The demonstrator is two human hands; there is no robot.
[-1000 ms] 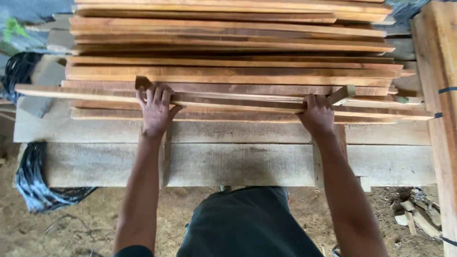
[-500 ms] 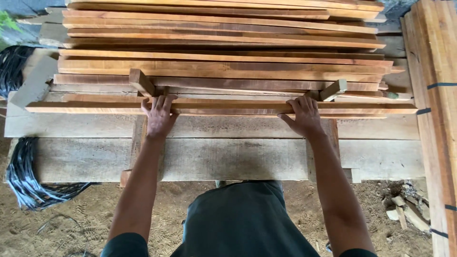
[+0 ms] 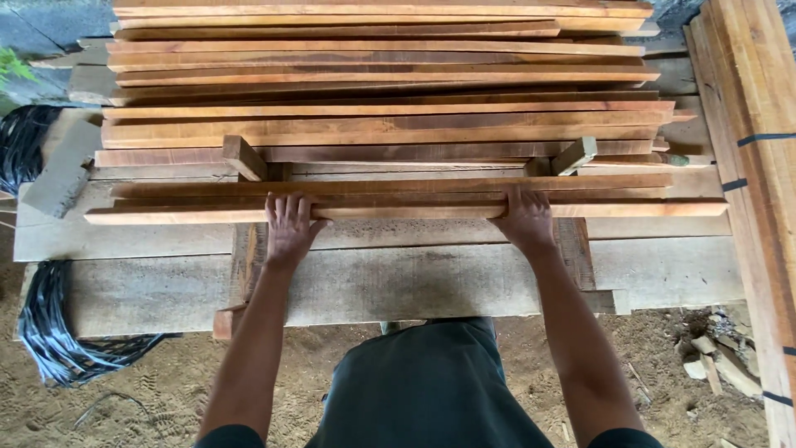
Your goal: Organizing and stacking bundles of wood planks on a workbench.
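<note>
The long thin slat (image 3: 398, 212) lies crosswise in front of you at the near edge of the pile, running from far out on the left to far out on the right, its pale top face up and its ends reaching past both of your arms. You have both hands on it. Your left hand (image 3: 288, 228) lies palm down with the fingers stretched flat and slightly spread across the slat's top, the thumb out to the right along its near edge; nothing is wrapped around the wood. Your right hand (image 3: 524, 222) sits palm down further right, fingers reaching over the top toward the far edge; whether they hook behind that edge or only press on it cannot be told from here. As it looks, you are at the stage of handling this one slat at the front of the pile, and with a piece this long and slim any shift calls for both hands moving evenly so neither end swings or drags. Just beyond it lies a second reddish slat, and behind that the stack of boards (image 3: 381, 124) rises away from you, with two short blocks (image 3: 243, 158) set at an angle on it. All of this rests on the grey plank desk (image 3: 398, 282). A black cable coil (image 3: 50, 332) lies on the sandy ground at near left, and a strapped bundle of planks (image 3: 759, 124) runs along the right.
</note>
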